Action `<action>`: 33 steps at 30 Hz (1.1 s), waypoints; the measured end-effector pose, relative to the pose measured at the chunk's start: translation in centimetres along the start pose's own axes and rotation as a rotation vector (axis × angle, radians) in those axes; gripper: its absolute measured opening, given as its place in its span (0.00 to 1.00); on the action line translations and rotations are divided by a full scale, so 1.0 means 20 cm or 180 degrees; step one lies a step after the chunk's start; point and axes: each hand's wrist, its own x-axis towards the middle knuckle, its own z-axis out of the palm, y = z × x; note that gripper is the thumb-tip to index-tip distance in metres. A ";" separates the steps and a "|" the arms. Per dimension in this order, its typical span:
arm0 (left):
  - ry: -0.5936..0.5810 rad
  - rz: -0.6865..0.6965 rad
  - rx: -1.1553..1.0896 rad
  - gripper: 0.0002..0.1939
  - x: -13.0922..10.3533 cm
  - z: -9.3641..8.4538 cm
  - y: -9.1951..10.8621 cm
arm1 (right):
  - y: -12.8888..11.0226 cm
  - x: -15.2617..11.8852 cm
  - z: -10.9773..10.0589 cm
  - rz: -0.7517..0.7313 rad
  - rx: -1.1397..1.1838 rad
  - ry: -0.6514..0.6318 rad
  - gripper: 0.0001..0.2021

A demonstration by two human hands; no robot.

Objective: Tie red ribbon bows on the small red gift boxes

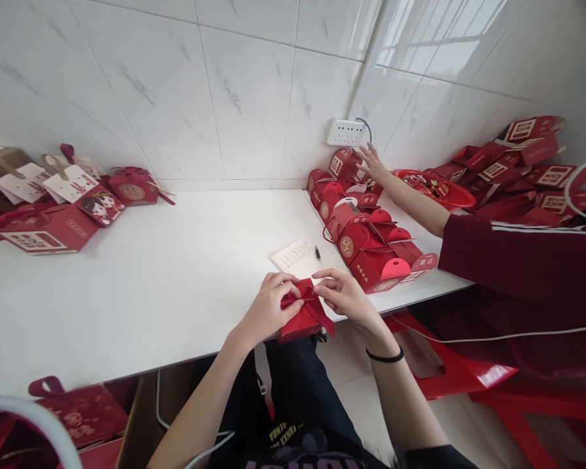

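Observation:
A small red gift box [293, 331] sits at the table's front edge, between my hands. Red ribbon [317, 311] crosses its top, with a tail hanging over the right side. My left hand [276, 299] pinches the ribbon near the middle of the box, thumb and fingers closed on it. My right hand [339, 294] has its fingers bent at the ribbon's right part; thumb and fingertips are close together on a bit of ribbon. The exact grip there is partly hidden. Just behind the box lies a handwritten paper [295, 255] with a black pen [317, 253] on it.
Open red boxes [366, 260] stand in rows to the right, where a co-worker's hand [371, 163] reaches in. Beyond are a red tray of sweets [461, 197] and piled boxes [517, 163]. Finished-looking boxes [53, 228] stand left. A power strip [346, 132] is on the wall.

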 end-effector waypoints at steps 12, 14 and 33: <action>-0.0054 -0.0054 -0.0037 0.03 0.01 0.00 0.00 | 0.08 -0.05 -0.01 -0.0226 -0.0327 0.0805 0.19; -0.0054 -0.0058 -0.0021 0.04 0.01 0.00 0.01 | 0.08 -0.09 -0.03 -0.0632 -0.1004 0.1195 0.16; -0.0216 -0.0180 0.0161 0.05 0.03 -0.02 0.06 | 0.14 -0.28 -0.07 0.0008 -0.1496 -0.0095 0.18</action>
